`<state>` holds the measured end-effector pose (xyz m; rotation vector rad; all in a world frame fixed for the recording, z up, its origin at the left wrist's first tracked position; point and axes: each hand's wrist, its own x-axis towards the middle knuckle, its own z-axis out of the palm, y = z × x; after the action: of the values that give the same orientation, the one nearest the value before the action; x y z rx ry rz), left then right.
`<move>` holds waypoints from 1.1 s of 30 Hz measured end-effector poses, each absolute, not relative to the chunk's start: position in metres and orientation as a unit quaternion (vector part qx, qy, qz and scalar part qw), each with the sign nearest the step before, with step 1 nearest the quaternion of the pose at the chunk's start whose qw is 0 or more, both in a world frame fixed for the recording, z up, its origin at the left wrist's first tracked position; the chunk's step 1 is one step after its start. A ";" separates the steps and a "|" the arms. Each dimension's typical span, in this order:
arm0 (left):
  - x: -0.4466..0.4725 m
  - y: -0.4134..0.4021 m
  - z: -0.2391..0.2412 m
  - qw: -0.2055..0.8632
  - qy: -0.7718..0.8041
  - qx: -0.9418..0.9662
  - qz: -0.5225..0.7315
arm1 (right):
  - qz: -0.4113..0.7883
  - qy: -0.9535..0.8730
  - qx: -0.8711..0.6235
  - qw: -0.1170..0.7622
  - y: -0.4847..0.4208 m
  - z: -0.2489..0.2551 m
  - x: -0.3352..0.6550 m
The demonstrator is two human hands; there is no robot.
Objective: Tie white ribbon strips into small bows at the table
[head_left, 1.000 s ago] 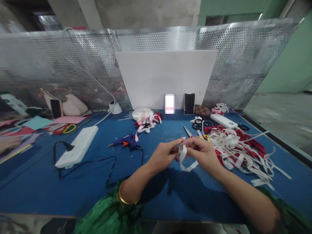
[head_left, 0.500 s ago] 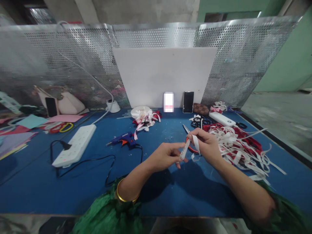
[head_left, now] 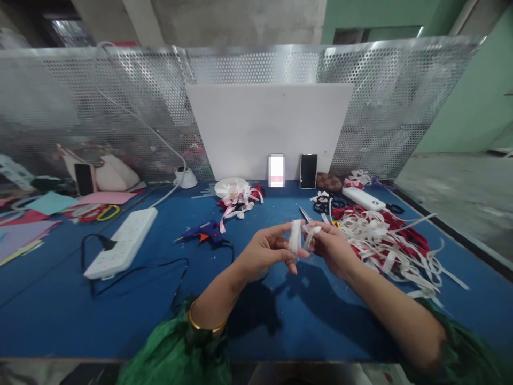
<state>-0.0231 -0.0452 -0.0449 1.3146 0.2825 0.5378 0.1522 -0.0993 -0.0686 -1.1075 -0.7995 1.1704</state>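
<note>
A white ribbon (head_left: 295,238) is looped around the fingers of my left hand (head_left: 269,252), its thumb pressed toward them. My right hand (head_left: 329,241) pinches the other length of the same ribbon close to the left fingertips. Both hands are raised a little over the blue table (head_left: 320,331). Behind my right hand lies a pair of scissors (head_left: 305,214), blades pointing away and handles mostly hidden. Right of that hand spreads a heap of white ribbon strips (head_left: 385,240) over red fabric (head_left: 414,238).
A blue glue gun (head_left: 202,231) rests left of my hands, its black cord trailing beside a white power strip (head_left: 122,243). A ribbon pile (head_left: 240,200), two phones (head_left: 308,171) and a white device (head_left: 364,198) stand farther back. A white board (head_left: 270,125) leans behind.
The ribbon was stretched flat between both hands; now it wraps round the left fingers. My right hand has shifted slightly left and down, gathering the ribbon's loose end.
</note>
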 end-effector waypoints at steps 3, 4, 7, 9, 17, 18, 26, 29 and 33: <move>-0.024 -0.041 -0.044 0.739 0.155 0.570 0.322 | 0.539 -0.328 -0.482 0.608 -0.100 -0.071 0.147; -0.025 -0.039 -0.043 0.732 0.167 0.564 0.345 | 0.546 -0.328 -0.485 0.600 -0.101 -0.071 0.145; -0.024 -0.033 -0.043 0.709 0.195 0.552 0.394 | 0.565 -0.347 -0.481 0.573 -0.105 -0.070 0.139; -0.023 -0.031 -0.044 0.696 0.208 0.551 0.412 | 0.568 -0.365 -0.475 0.564 -0.109 -0.069 0.135; -0.019 -0.032 -0.046 0.663 0.238 0.578 0.412 | 0.555 -0.445 -0.446 0.543 -0.118 -0.066 0.123; -0.019 -0.032 -0.046 0.659 0.238 0.587 0.406 | 0.562 -0.449 -0.437 0.540 -0.119 -0.066 0.123; -0.017 -0.032 -0.054 0.616 0.224 0.665 0.359 | 0.572 -0.444 -0.388 0.570 -0.122 -0.063 0.126; -0.017 -0.034 -0.057 0.548 0.229 0.728 0.344 | 0.574 -0.434 -0.385 0.577 -0.121 -0.062 0.127; -0.016 -0.040 -0.061 0.451 0.246 0.787 0.341 | 0.585 -0.400 -0.395 0.585 -0.119 -0.061 0.129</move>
<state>-0.0157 -0.0399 -0.0608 1.9453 0.6089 0.8421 0.1285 -0.1190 -0.0605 -0.9202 -0.9326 1.3639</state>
